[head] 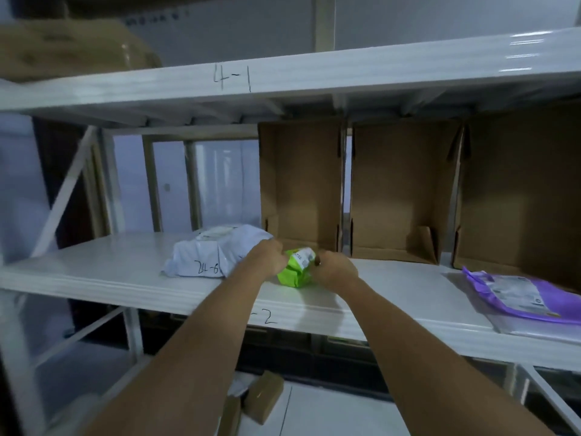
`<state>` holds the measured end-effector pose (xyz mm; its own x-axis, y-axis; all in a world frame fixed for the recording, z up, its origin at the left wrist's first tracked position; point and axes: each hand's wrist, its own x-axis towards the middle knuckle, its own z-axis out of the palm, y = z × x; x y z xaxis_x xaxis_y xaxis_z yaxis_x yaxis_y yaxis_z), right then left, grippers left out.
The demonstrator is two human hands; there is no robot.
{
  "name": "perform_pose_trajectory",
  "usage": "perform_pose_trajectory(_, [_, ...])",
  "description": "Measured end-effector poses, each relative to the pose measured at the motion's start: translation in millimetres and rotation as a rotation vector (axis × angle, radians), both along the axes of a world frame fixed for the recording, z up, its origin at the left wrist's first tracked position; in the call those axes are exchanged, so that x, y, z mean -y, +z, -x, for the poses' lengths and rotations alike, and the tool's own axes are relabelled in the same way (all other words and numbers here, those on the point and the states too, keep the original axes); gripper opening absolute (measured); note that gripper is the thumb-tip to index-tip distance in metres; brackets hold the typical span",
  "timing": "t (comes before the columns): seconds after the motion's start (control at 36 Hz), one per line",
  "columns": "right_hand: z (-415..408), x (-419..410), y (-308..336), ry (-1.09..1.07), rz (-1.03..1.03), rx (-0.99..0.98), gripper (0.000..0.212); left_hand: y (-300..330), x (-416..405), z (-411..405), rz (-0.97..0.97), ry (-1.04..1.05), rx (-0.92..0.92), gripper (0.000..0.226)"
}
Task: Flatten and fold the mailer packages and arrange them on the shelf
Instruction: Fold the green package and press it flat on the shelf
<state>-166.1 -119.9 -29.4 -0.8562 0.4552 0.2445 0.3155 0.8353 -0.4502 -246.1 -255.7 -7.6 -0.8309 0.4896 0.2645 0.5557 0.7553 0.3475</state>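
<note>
A small bright green mailer point(295, 270) with a white label stands on the white shelf board point(110, 278), in front of an open cardboard bin. My left hand point(267, 258) grips its left side and my right hand point(334, 269) grips its right side, fingers curled round the bag. A white mailer point(207, 253) marked "24-6" lies just left of my left hand. A purple mailer point(518, 294) with a label lies flat at the right end of the shelf.
Three open cardboard bins point(301, 184) stand side by side at the back of the shelf, right of centre. The upper shelf beam point(314, 77) marked "4-1" hangs overhead. Brown boxes point(261, 398) lie on the floor below. A wrapped parcel point(72, 48) sits on the top shelf.
</note>
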Motion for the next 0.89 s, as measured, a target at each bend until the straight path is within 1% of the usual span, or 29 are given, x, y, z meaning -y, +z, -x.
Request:
perform_pose_trajectory(0.08, [7.4, -1.9, -1.8, 0.000, 0.012, -0.034, 0.036, 1.7, 2.1, -0.3, -0.147, 0.003, 0.114, 0.038])
perform_pose_trajectory(0.14, [9.3, -3.2, -2.4, -0.009, 0.039, -0.049, 0.036, 3.1, 2.7, -1.4, -0.212, 0.025, 0.159, 0.041])
perform_pose_trajectory(0.19, [8.8, -5.3, -3.3, -0.019, 0.074, -0.060, 0.034, 1.8, 1.9, -0.5, -0.193, 0.035, 0.172, 0.037])
perform_pose_trajectory(0.25, [8.4, -7.9, -4.9, -0.021, 0.106, -0.074, 0.026, 0.2, 1.4, -2.0, -0.117, 0.020, 0.134, 0.032])
perform_pose_trajectory(0.28, [8.0, -6.9, -4.9, -0.023, 0.114, -0.085, 0.022, -1.8, 1.4, -1.3, -0.100, 0.017, 0.120, 0.025])
perform_pose_trajectory(0.31, [5.3, -7.9, -4.8, -0.033, 0.122, -0.094, 0.020, -2.6, -0.9, -3.3, -0.082, 0.005, 0.110, 0.014])
perform_pose_trajectory(0.33, [4.1, -7.6, -4.4, -0.042, 0.127, -0.109, 0.020, -3.4, -0.3, -5.4, -0.065, -0.002, 0.078, 0.008])
perform_pose_trajectory(0.39, [-2.4, -11.0, -3.3, -0.060, 0.133, -0.128, 0.022, -4.6, -3.3, -9.6, -0.074, -0.013, 0.028, 0.015])
perform_pose_trajectory(0.47, [-15.2, -20.7, -1.4, -0.109, 0.145, -0.139, 0.032, -7.7, -14.4, -13.8, -0.180, -0.044, 0.002, 0.013])
perform_pose_trajectory(0.53, [-21.9, -26.8, 0.8, -0.134, 0.155, -0.149, 0.032, -11.4, -21.6, -15.4, -0.213, -0.052, -0.010, 0.014])
perform_pose_trajectory(0.58, [-32.2, -33.7, 3.3, -0.165, 0.164, -0.152, 0.031, -14.9, -32.0, -19.4, -0.278, -0.060, -0.009, 0.010])
perform_pose_trajectory(0.64, [-43.1, -43.2, 5.3, -0.192, 0.177, -0.159, 0.029, -17.2, -42.9, -23.5, -0.313, -0.066, -0.016, 0.012])
perform_pose_trajectory(0.75, [-63.5, -61.9, 11.6, -0.213, 0.214, -0.143, 0.024, -15.1, -60.8, -41.3, -0.275, -0.052, -0.107, 0.018])
perform_pose_trajectory(0.83, [-69.8, -72.7, 14.8, -0.229, 0.255, -0.162, 0.020, -10.9, -76.0, -55.9, -0.135, 0.012, -0.197, 0.026])
perform_pose_trajectory(0.89, [-72.7, -80.9, 16.2, -0.254, 0.315, -0.210, 0.015, -9.4, -86.8, -65.0, -0.104, -0.003, -0.270, 0.029])
